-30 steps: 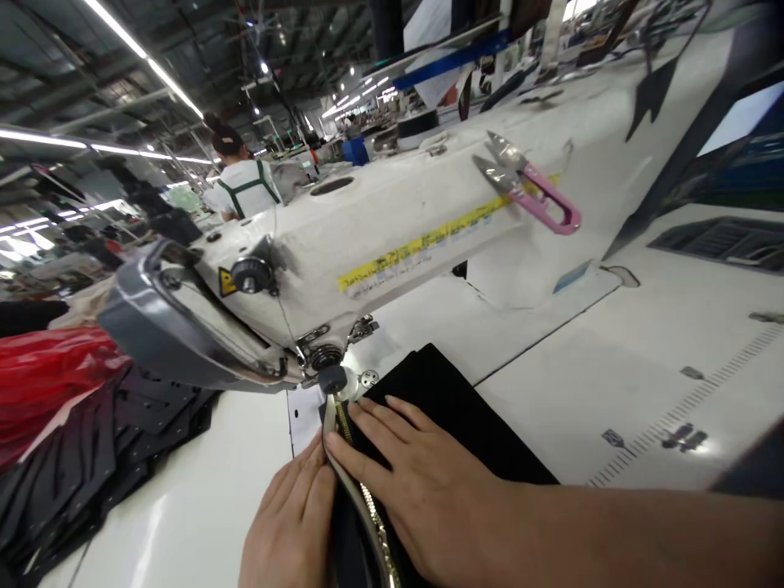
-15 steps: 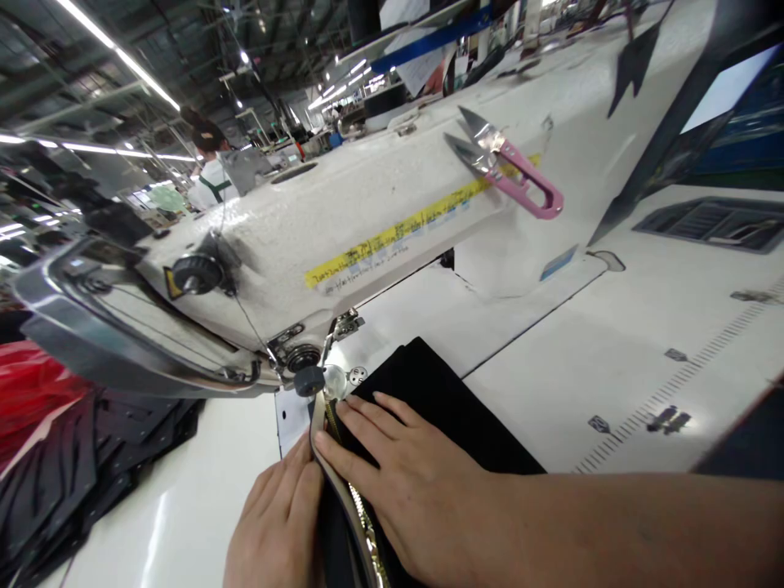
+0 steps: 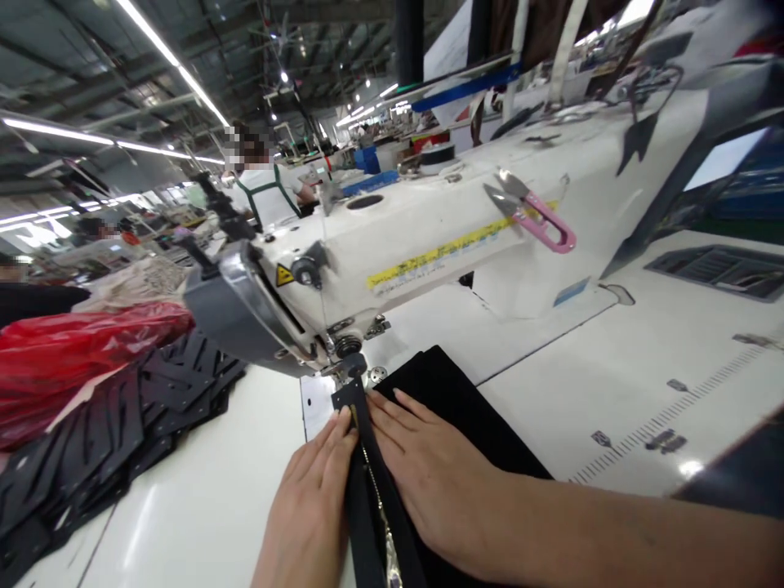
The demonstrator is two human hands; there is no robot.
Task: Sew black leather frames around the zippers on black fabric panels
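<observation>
My left hand [image 3: 315,486] lies with fingers stretched along the left edge of a black strip with a gold-toothed zipper [image 3: 380,505], fingertips on it just before the presser foot. My right hand [image 3: 429,461] rests flat, fingers spread a little, on a black fabric panel [image 3: 456,388] and against the strip's right side. The strip's far end reaches the needle area of a white sewing machine [image 3: 447,233]; the needle itself is hidden. A shiny gold part of the zipper shows near the bottom of the view.
Pink-handled thread snips [image 3: 545,220] sit on the machine arm. Left on the white table [image 3: 184,506] are a pile of black punched pieces [image 3: 140,408] and a red plastic bag [image 3: 91,351]. A printed ruler [image 3: 661,408] runs along the right. Another person [image 3: 266,188] sits beyond.
The strip's pale raised edge no longer shows; its black face now lies flat with its end at the presser foot. My left hand has flattened. The camera has turned left, shifting the scene right.
</observation>
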